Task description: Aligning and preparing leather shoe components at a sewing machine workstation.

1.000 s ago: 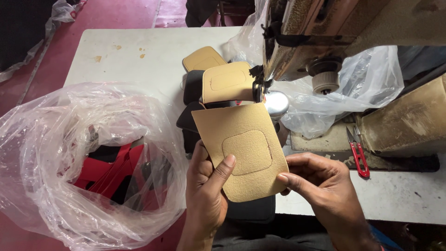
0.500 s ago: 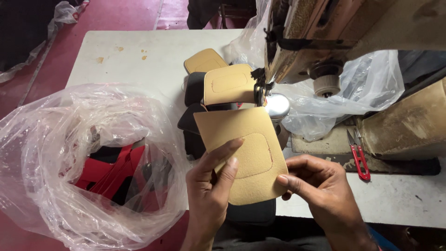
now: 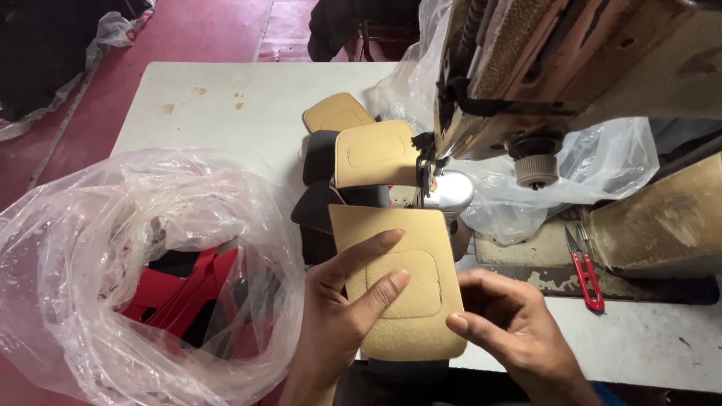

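We saw the left hand laid flat on top of a tan suede-like rounded panel with a stitched rounded-square outline, fingers spread across its face, thumb hidden below, so gripping the panel's left edge. The right hand pinched the panel's lower right edge between thumb and forefinger, other fingers curled in. The panel sat tilted, near the table's front edge, its top end just under the needle area of a worn brown industrial sewing machine. The machine's shiny metal foot part showed right above the panel's top right corner.

Behind the panel we noted a second tan stitched panel at the needle, a third tan piece further back, and black panel pieces stacked beneath them, all on a white, stained worktable.

Left of the hands lay a large crumpled clear plastic bag holding red and black pieces. Another clear plastic sheet bunched under the machine head. Red-handled thread snips lay on the machine bed, well right of the right hand. The floor beyond the table was dark red.
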